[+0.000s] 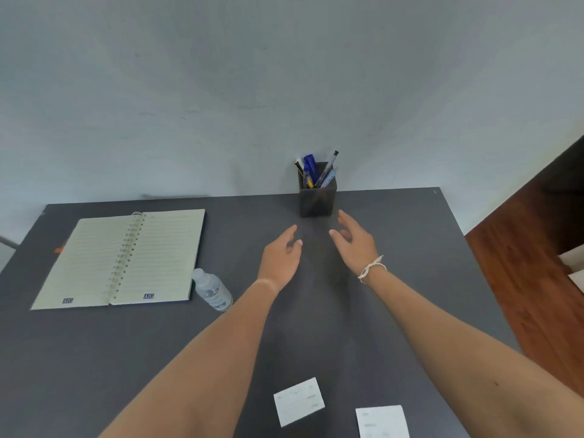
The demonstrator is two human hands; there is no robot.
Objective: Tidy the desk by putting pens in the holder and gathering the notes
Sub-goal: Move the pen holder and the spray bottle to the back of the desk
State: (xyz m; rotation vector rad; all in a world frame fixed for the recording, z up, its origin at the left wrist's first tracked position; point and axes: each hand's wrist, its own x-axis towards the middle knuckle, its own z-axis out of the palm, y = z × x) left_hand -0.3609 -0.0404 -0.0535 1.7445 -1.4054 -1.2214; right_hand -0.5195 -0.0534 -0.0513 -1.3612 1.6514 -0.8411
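Note:
A dark square pen holder (317, 200) stands at the desk's far edge against the wall, with several pens (313, 170) upright inside it. My left hand (281, 256) and my right hand (354, 241) hover just in front of the holder, fingers apart, neither holding anything. Two small white notes lie near the desk's front edge: one note (298, 400) between my forearms, the other note (382, 422) under my right forearm, partly cut by the frame's bottom.
An open spiral notebook (126, 257) lies on the left of the dark grey desk (410, 248). A small clear plastic bottle (213, 290) lies on its side by the notebook's near right corner. A wooden floor (531, 263) shows beyond the desk's right edge.

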